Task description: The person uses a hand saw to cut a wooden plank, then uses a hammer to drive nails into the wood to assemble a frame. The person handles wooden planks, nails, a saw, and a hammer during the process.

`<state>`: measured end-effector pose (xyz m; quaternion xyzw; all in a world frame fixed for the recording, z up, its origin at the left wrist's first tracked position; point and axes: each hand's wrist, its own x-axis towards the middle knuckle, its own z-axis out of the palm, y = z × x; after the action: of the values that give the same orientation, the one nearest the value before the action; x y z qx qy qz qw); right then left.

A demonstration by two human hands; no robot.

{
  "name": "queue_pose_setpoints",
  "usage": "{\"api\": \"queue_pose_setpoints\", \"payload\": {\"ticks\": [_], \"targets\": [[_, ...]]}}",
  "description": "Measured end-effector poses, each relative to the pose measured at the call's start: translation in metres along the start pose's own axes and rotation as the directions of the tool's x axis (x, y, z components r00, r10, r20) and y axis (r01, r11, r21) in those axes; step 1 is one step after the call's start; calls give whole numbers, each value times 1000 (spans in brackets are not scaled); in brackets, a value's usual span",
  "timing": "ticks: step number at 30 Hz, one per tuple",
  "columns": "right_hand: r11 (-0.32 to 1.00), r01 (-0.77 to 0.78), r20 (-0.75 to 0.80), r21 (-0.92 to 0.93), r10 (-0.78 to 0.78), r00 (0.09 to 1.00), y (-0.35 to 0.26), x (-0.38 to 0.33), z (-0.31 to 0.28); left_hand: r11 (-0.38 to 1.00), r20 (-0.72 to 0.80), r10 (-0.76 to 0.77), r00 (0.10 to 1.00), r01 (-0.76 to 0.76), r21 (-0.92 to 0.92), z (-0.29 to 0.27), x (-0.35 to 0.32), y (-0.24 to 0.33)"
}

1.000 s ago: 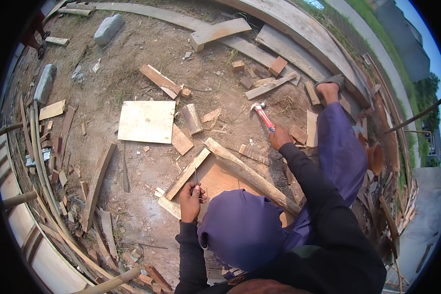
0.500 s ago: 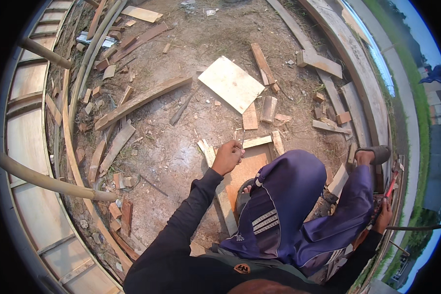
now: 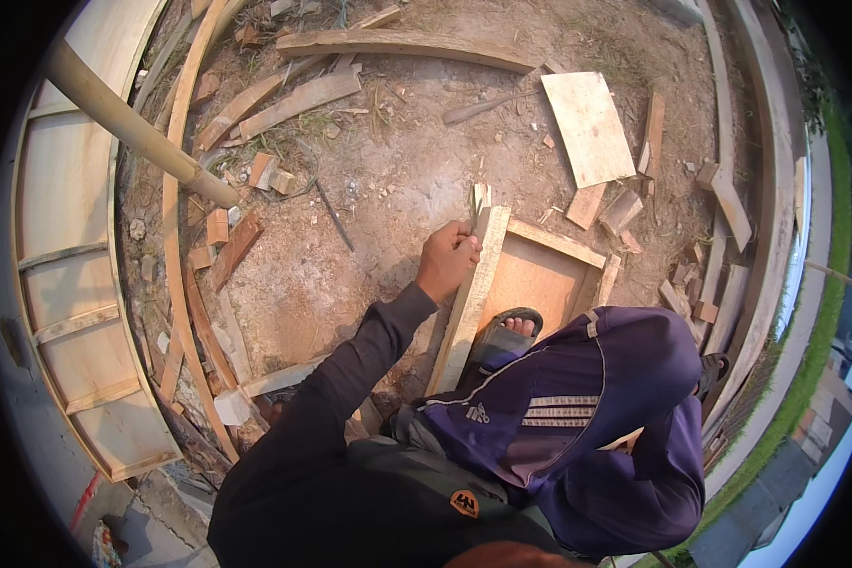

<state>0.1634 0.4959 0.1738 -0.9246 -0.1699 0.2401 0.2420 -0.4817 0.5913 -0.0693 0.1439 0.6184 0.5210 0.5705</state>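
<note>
My left hand (image 3: 448, 261) is closed in a pinch at the left side rail of a shallow wooden frame (image 3: 471, 308). Whatever lies between its fingertips is too small to make out. A plywood panel (image 3: 532, 275) fills the inside of that frame. On it rests my foot in a dark sandal (image 3: 518, 327), beside the rail. A short wood offcut (image 3: 482, 197) shows at the rail's far end. My right hand is out of sight; my bent leg in purple trousers (image 3: 587, 407) covers the frame's right and near parts.
A plywood sheet (image 3: 589, 130) lies beyond the frame, with wood blocks (image 3: 621, 210) near it. Long boards (image 3: 407, 45) cross the far ground. At left, a bamboo pole (image 3: 142, 123) juts in before a large ribbed panel (image 3: 71, 312). Long timbers (image 3: 776, 180) run along the right.
My view has swung, so the frame now sits further right and shows more fully. My left hand has come to its left rail. My right hand, earlier holding a red tool, has left view.
</note>
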Motion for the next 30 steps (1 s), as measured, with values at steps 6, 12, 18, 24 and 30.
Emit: {"api": "queue_pose_setpoints", "payload": {"ticks": [6, 12, 18, 24, 30], "targets": [[992, -7, 116, -130, 22, 993, 4, -10, 34, 998, -215, -61, 975, 61, -8, -70, -9, -22], [981, 7, 177, -191, 28, 984, 9, -14, 49, 981, -64, -116, 991, 104, -165, -61, -3, -6], [974, -2, 217, -229, 53, 975, 21, -19, 55, 972, 53, -107, 993, 116, -204, -37, -6, 2], [968, -21, 250, -251, 86, 964, 37, -25, 61, 965, 39, -146, 989, 150, -216, -25, -7, 4], [962, -32, 273, -272, 109, 956, 50, -31, 67, 822, 118, -168, 979, 206, -532, -17, -2, 0]]}}
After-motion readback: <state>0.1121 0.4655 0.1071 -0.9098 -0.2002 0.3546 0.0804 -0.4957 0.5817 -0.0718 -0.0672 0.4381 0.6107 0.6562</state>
